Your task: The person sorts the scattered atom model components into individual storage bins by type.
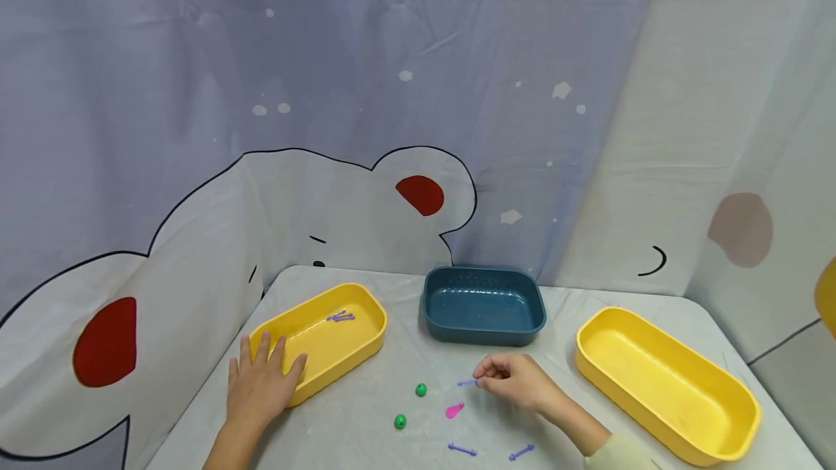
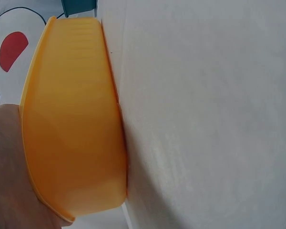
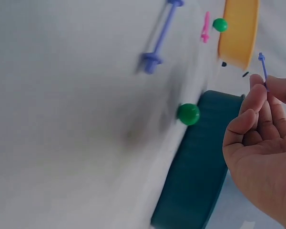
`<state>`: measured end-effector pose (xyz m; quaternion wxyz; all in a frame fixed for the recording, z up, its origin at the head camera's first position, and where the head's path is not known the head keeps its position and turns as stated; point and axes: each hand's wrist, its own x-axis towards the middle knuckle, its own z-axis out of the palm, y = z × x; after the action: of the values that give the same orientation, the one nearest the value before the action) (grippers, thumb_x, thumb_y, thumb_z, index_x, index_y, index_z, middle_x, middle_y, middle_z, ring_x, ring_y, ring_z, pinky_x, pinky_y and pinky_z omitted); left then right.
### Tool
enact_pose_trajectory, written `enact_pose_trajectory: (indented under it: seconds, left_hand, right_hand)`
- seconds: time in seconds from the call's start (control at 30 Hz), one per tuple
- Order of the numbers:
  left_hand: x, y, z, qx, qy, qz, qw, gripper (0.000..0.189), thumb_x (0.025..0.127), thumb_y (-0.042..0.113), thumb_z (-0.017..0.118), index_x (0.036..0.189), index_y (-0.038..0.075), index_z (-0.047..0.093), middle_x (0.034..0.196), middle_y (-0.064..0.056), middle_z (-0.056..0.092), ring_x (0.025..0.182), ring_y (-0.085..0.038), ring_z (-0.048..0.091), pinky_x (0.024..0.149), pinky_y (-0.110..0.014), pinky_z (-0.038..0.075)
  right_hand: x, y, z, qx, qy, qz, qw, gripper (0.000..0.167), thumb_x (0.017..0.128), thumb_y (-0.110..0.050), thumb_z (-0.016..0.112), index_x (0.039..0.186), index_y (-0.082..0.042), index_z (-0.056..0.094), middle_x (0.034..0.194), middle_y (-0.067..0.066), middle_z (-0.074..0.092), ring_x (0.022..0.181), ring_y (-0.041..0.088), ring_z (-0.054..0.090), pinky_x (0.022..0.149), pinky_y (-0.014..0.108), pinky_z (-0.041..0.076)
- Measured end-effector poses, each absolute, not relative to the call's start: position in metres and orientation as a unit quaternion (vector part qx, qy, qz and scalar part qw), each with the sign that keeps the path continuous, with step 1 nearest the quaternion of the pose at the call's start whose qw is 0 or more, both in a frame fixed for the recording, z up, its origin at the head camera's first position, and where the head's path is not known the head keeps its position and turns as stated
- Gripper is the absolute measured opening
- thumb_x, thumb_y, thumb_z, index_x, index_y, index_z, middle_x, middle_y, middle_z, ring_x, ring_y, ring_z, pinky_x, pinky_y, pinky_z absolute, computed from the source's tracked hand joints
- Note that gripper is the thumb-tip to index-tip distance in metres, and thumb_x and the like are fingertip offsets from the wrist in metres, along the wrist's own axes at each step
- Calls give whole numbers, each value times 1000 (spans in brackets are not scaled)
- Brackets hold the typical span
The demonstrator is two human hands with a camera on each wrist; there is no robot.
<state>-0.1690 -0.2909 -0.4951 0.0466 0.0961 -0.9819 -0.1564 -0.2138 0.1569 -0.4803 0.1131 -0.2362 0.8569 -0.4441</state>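
My left hand [image 1: 257, 386] rests over the near left rim of the left yellow tray [image 1: 362, 355], fingers spread and fairly straight. A few small purple sticks [image 1: 341, 317] lie inside that tray. My right hand [image 1: 519, 385] pinches one purple stick with knobbed ends [image 3: 263, 67] between thumb and fingertip, above the table. Near it on the cloth lie a pink bulb-shaped piece [image 1: 454, 410] and two green beads, one farther [image 1: 421, 389] and one nearer [image 1: 400, 421]. Two more purple sticks, one left [image 1: 462, 449] and one right [image 1: 521, 452], lie closer to the front.
A dark teal tray [image 1: 485, 332] stands at the back middle of the white-covered table [image 1: 353, 434]. Another yellow tray [image 1: 673, 390] stands on the right. Behind hangs a printed curtain [image 1: 366, 78].
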Motion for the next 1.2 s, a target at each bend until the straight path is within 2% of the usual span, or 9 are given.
enact_pose_trajectory:
  seconds: [0.13,0.37,0.7,0.9,1.2]
  left_hand:
    - [-169,-291,-495,95,-982,-156,46,89,100,69,32,152,-2,39,161,-32,20,148,-58,0,114,-75,4]
    - [-168,-291,-495,96,-983,-153,46,89,100,69,31,152,-3,39,161,-33,20,148,-58,1,114,-75,4]
    - [-168,-290,-495,98,-982,-155,47,86,101,66,34,152,-3,38,162,-32,19,148,-57,-2,115,-74,4]
    - [-168,-291,-496,100,-982,-155,45,89,101,68,33,152,-3,38,161,-32,19,148,-58,-1,115,-75,3]
    - [-169,-291,-496,102,-981,-159,43,84,102,64,36,154,-2,37,162,-31,18,149,-56,-4,115,-74,2]
  right_hand:
    - [-217,148,-473,-242,852,-450,112,6,92,-19,75,94,-13,75,82,-4,68,75,9,58,66,21,50]
    - [-221,132,-465,-253,850,-451,103,7,91,-22,75,93,-15,75,80,-5,68,71,8,58,58,21,48]
    - [-229,108,-462,-271,839,-463,93,4,92,-19,74,94,-15,75,81,-6,69,75,8,60,66,21,49]
    - [-235,94,-462,-273,835,-468,99,3,93,-19,74,93,-16,75,81,-6,69,75,10,60,66,21,49]
    - [-244,71,-463,-268,828,-478,119,5,93,-18,73,95,-14,75,82,-5,68,76,11,58,66,21,48]
